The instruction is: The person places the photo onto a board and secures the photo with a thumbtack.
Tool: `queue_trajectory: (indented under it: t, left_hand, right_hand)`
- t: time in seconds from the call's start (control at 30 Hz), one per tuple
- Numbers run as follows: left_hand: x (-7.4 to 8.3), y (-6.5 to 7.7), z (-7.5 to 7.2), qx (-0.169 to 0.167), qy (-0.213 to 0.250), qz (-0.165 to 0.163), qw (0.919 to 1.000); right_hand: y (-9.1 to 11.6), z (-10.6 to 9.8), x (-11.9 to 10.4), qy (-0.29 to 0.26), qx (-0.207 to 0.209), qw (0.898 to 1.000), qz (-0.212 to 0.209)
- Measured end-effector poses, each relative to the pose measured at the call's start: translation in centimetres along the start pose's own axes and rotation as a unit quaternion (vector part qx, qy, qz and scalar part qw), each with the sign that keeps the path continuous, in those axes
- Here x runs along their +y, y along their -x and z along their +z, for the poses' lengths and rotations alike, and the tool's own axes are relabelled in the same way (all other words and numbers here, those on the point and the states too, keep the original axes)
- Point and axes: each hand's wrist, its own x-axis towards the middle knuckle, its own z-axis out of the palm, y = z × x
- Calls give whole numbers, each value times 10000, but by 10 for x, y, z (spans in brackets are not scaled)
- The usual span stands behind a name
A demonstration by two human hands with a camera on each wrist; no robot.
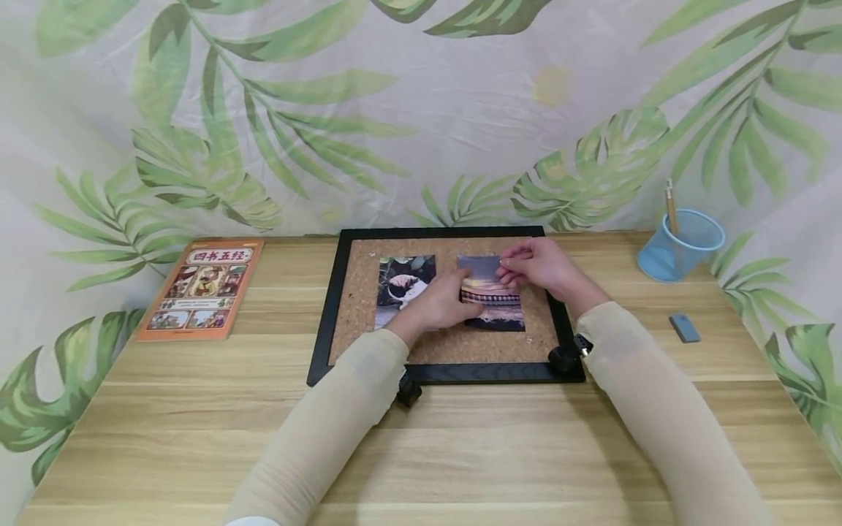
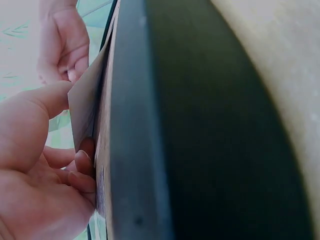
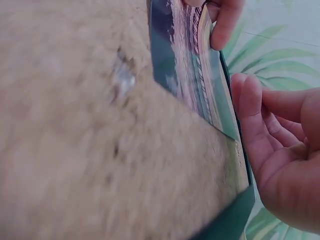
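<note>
My left hand (image 1: 442, 301) pinches the left side of a sunset photo (image 1: 485, 269) between thumb and fingers. In the left wrist view the photo (image 2: 86, 106) bends up from the cork board (image 1: 447, 352), with fingers behind its edge. Near its upper right corner, my right hand (image 1: 541, 264) has thumb and fingertips together; in the right wrist view that hand (image 3: 285, 145) is beside the photo's edge, and whatever lies between the fingertips is too small to make out. A second photo (image 1: 403, 274), with a black-and-white animal, lies on the cork, partly covered by my left hand.
The board's black frame (image 1: 473, 373) lies on the wooden table (image 1: 500, 453) near the patterned backdrop. An orange book (image 1: 202, 292) is at the left. To the right are a blue mesh pen cup (image 1: 680, 245) with a brush-like stick and a small blue-grey block (image 1: 685, 329).
</note>
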Motion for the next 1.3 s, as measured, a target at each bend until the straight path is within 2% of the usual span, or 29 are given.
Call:
queue_trajectory:
  t: [0.13, 0.43, 0.6, 0.87, 0.97, 1.1, 1.2, 1.3]
  left_hand:
    - [-3, -3, 2, -3, -7, -8, 10000]
    - [-23, -19, 17, 16, 32, 21, 10000]
    - [-21, -17, 17, -26, 13, 44, 10000]
    - [-16, -12, 11, -66, 103, -50, 9999]
    - [-8, -5, 7, -54, 89, -35, 9999]
    - [-8, -4, 8, -3, -11, -13, 10000]
    - [-18, -13, 13, 29, 0, -32, 10000]
    - [-20, -14, 15, 52, 38, -6, 10000]
  right_hand:
    - [-11, 6, -4, 114, -24, 9999, 45]
    - [-28, 17, -10, 265, 105, 9996, 60]
    - [-36, 21, -10, 306, 221, 9988, 303]
    - [-46, 25, -16, 783, 274, 9944, 653]
    - [-47, 24, -18, 884, 240, 9927, 789]
    - [-47, 25, -22, 887, 212, 9916, 916]
    - [-47, 25, -25, 849, 225, 9907, 1034]
    - [-47, 25, -26, 793, 221, 9896, 1177]
